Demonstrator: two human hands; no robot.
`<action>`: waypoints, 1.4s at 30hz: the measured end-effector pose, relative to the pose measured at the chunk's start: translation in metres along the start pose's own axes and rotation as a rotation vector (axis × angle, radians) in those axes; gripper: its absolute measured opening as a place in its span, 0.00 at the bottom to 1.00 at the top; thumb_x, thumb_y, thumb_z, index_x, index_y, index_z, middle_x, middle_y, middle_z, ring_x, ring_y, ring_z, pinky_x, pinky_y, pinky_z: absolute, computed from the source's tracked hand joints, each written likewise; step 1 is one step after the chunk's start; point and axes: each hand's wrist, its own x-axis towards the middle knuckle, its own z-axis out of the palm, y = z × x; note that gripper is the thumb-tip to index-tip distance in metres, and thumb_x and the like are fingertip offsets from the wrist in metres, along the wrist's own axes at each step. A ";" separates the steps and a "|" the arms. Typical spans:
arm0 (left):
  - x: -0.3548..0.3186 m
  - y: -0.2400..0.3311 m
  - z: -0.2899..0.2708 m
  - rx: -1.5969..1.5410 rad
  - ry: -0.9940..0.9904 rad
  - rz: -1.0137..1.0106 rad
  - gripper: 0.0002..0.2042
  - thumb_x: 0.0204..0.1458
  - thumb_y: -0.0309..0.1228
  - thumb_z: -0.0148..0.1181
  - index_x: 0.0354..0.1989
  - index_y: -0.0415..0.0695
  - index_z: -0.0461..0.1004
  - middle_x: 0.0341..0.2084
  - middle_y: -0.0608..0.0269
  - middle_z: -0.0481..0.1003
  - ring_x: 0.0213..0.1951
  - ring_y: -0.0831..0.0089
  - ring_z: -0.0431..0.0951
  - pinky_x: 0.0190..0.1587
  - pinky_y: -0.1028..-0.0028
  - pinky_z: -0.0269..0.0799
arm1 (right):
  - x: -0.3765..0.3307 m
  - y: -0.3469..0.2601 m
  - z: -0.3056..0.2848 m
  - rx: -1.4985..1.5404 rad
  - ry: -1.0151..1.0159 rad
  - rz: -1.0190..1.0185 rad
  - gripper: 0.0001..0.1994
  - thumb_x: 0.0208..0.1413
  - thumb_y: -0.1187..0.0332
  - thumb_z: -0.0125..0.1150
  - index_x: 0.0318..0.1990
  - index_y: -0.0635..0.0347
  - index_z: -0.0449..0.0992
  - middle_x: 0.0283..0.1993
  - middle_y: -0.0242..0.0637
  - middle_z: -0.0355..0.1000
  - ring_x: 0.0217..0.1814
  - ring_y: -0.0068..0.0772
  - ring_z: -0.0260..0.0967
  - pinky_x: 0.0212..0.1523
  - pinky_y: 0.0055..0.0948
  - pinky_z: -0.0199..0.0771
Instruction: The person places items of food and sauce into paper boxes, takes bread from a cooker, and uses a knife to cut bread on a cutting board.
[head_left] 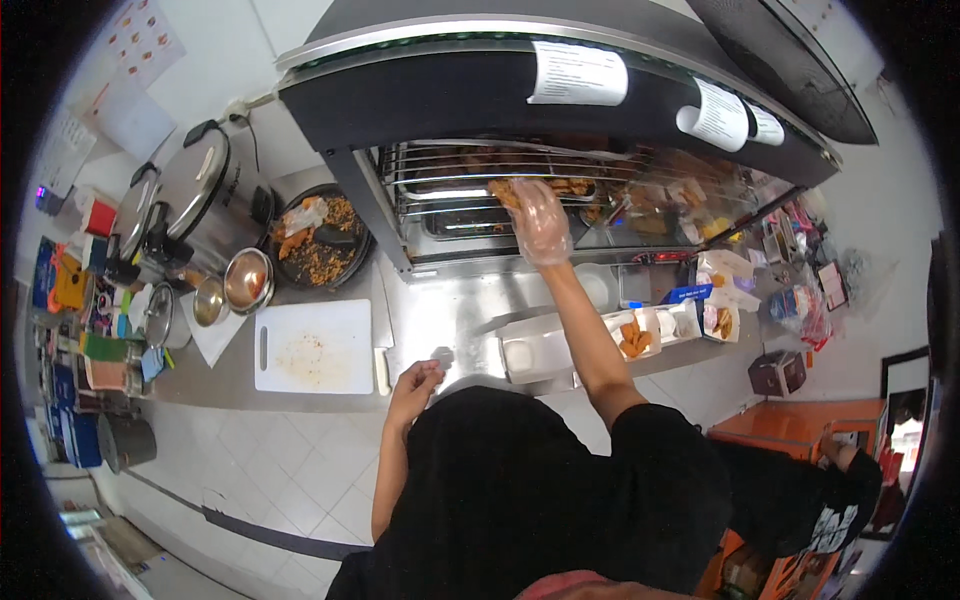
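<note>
My right hand (543, 225), in a clear plastic glove, reaches into the heated display cabinet (420, 85). Its fingers are closed on a piece of fried chicken (503, 192) at the wire rack (440, 182), over a metal tray (460, 193) with more browned pieces. My left hand (413, 388) is held low by the front edge of the steel counter (425, 310), fingers curled together; whether anything is in them is hidden. Just left of it lie a knife (382, 372) with a pale handle and a white cutting board (315, 345) strewn with crumbs.
Open white boxes (535, 352) line the counter at the right, one with fried pieces (634, 338). A dark pan (320, 240) of crumbs, steel bowls (248, 279) and large pressure cookers (205, 190) stand at the left. Another person (810, 495) is at the lower right.
</note>
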 end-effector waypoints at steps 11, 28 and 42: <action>0.020 0.002 -0.005 -0.040 0.017 0.021 0.17 0.63 0.33 0.62 0.56 0.38 0.75 0.39 0.66 0.81 0.42 0.78 0.78 0.45 0.77 0.71 | -0.025 -0.070 -0.022 1.218 -0.061 1.524 0.19 0.63 0.62 0.68 0.56 0.63 0.74 0.52 0.39 0.76 0.53 0.32 0.75 0.55 0.35 0.80; 0.013 -0.009 -0.010 -0.063 -0.044 0.001 0.16 0.63 0.36 0.61 0.55 0.40 0.75 0.38 0.66 0.80 0.43 0.78 0.77 0.45 0.76 0.70 | 0.035 -0.078 0.048 1.173 -0.035 1.726 0.23 0.62 0.50 0.66 0.48 0.64 0.75 0.37 0.36 0.75 0.30 0.30 0.73 0.25 0.31 0.71; 0.033 -0.003 -0.011 -0.036 -0.035 0.072 0.15 0.66 0.37 0.57 0.55 0.40 0.76 0.42 0.62 0.81 0.45 0.74 0.79 0.49 0.72 0.72 | -0.013 -0.040 0.021 0.630 -0.338 1.476 0.16 0.63 0.59 0.54 0.28 0.63 0.73 0.22 0.40 0.71 0.21 0.30 0.73 0.24 0.35 0.72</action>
